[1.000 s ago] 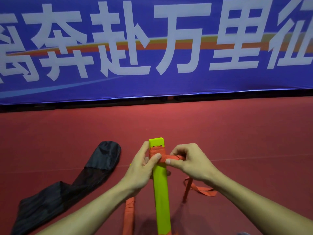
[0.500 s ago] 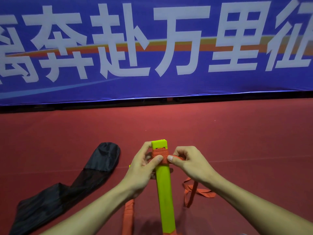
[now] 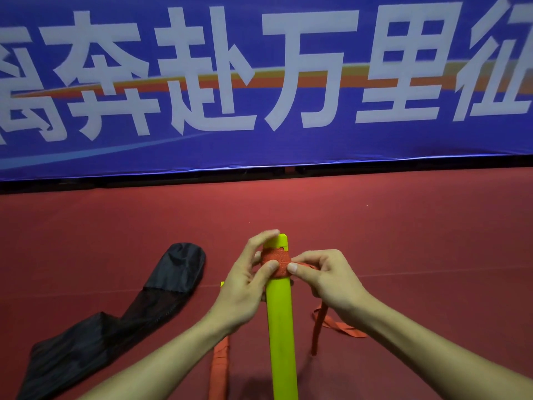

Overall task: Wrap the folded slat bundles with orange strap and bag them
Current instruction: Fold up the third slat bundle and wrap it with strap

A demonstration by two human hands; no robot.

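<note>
– Yellow-green slat bundle (image 3: 281, 327): state position and axis.

– I have it at centre, between both hands. Its long axis runs from the near edge of my view straight away from me, toward the blue banner (image 3: 259, 151). The far end is the working end.

– Strap location?

– The orange strap (image 3: 275, 262) is wound in a band across the bundle, just short of that far end and at right angles to the long axis.

– Grip state, each hand.

– Left hand (image 3: 245, 287): fingers curled round the far end of the bundle, thumb pressed flat on the band. Right hand (image 3: 326, 280): thumb and forefinger pinch the strap where it leaves the band, touching the bundle's right edge.

– Which way does the slack lie?

– To the right. The free tail (image 3: 317, 330) drops from under my right hand to the red floor (image 3: 403, 241). In my judgement the next turn goes across the axis, and the right hand, being nearer the slack, should lead it while the left thumb pins the band.

– Bag?

– The black bag (image 3: 115, 319) lies flat on the floor, well apart to the left, nearer the left hand. More orange webbing (image 3: 219, 368) lies just left of the bundle; I cannot tell whether it is the same strap.
</note>
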